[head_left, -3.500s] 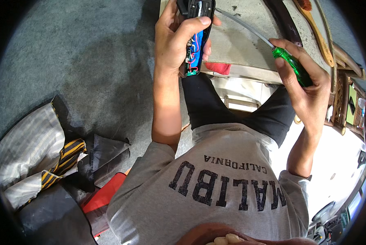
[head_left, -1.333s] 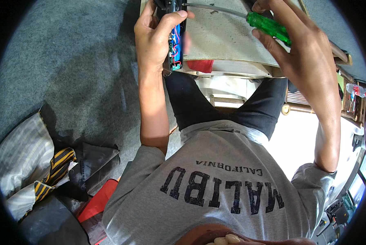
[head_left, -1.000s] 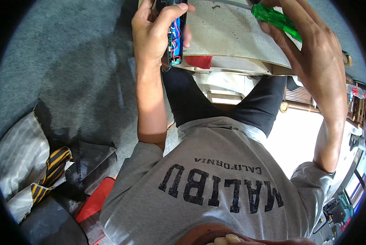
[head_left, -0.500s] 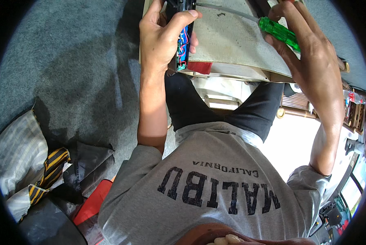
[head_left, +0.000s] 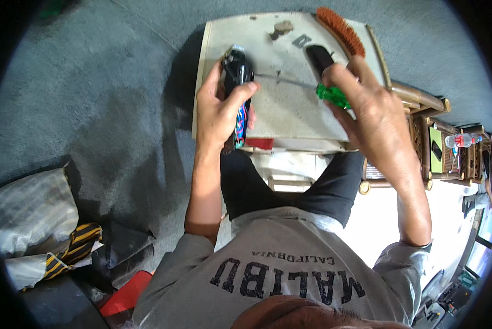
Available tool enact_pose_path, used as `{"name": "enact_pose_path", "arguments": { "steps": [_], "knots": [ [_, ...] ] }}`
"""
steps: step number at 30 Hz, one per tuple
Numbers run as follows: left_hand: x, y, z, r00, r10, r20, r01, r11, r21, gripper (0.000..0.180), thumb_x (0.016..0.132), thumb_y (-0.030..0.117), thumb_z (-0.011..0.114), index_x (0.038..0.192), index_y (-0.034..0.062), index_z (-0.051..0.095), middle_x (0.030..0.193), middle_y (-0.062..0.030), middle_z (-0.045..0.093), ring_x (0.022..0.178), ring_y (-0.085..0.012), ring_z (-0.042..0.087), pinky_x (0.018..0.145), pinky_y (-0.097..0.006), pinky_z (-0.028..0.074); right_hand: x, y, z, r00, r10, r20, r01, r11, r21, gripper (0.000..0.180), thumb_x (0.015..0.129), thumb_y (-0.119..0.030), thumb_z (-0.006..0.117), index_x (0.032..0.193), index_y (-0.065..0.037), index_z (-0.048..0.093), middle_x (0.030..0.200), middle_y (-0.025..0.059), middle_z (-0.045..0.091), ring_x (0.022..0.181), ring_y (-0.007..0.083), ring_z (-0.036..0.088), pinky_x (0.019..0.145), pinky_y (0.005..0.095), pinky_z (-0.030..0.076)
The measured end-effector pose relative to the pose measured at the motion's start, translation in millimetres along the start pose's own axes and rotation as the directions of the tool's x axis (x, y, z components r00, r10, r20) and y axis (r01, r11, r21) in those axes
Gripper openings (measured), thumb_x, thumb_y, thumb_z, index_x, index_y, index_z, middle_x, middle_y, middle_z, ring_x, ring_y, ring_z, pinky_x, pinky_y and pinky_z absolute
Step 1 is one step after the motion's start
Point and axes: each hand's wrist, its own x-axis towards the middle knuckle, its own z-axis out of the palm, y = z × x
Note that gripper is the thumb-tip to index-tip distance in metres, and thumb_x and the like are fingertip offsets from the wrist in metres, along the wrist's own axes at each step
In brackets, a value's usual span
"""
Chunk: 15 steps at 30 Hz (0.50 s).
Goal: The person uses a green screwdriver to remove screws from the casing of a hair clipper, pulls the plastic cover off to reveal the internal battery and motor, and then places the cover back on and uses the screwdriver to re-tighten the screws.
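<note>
A black hair clipper stands nearly upright in my left hand, fingers wrapped round its body and thumb across its side. The lower body is uncovered, showing a blue battery and coloured wires. My right hand grips the green handle of a screwdriver. Its thin shaft points left, its end close to the clipper's right side; whether they touch I cannot tell. Just beyond the right hand lies a long black cover on the white table.
An orange-bristled brush lies at the table's far right. A small grey piece and a brown patch are near the far edge. Something red sits at the near edge. Bamboo furniture stands right, with a plastic bottle.
The view has shifted, so both hands appear lower and more of the table shows, including the brush and black cover. Both hands keep hold of the hair clipper and screwdriver.
</note>
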Motion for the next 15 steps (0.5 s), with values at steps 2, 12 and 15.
{"name": "enact_pose_path", "arguments": {
  "steps": [2, 12, 15],
  "knots": [
    [-4.7, 3.6, -1.2, 0.998, -0.054, -0.017, 0.055, 0.998, 0.016, 0.033, 0.095, 0.010, 0.072, 0.125, 0.0032, 0.060, 0.096, -0.0139, 0.074, 0.051, -0.0156, 0.064, 0.043, -0.032, 0.053, -3.6, -1.6, 2.2, 0.998, 0.027, 0.056, -0.029, 0.999, 0.026, 0.035, 0.096, -0.014, 0.077, 0.124, -0.013, 0.056, 0.097, 0.0112, 0.067, 0.078, 0.0330, 0.076, 0.064, 0.0448, 0.061],
    [12.6, 12.6, 6.6, 0.999, -0.007, 0.031, 0.006, 0.998, 0.058, 0.045, 0.093, 0.005, 0.075, 0.135, 0.0002, 0.060, 0.083, -0.0048, 0.065, 0.050, -0.0135, 0.061, 0.042, -0.032, 0.049, 4.1, 9.8, -9.2, 0.997, 0.011, 0.079, -0.007, 0.999, -0.046, 0.025, 0.099, -0.022, 0.074, 0.115, -0.006, 0.064, 0.099, 0.0128, 0.068, 0.092, 0.0338, 0.074, 0.074, 0.0469, 0.061],
    [15.2, 13.7, 1.8, 0.998, -0.006, 0.057, -0.003, 0.988, 0.153, 0.046, 0.094, 0.009, 0.073, 0.136, -0.0004, 0.061, 0.095, -0.0131, 0.073, 0.051, -0.0154, 0.063, 0.043, -0.033, 0.051, 1.4, 8.4, -4.9, 0.996, 0.033, 0.089, -0.032, 0.999, -0.009, 0.032, 0.099, -0.021, 0.074, 0.124, -0.010, 0.058, 0.100, 0.0147, 0.068, 0.084, 0.0386, 0.075, 0.070, 0.0496, 0.061]
  ]
}}
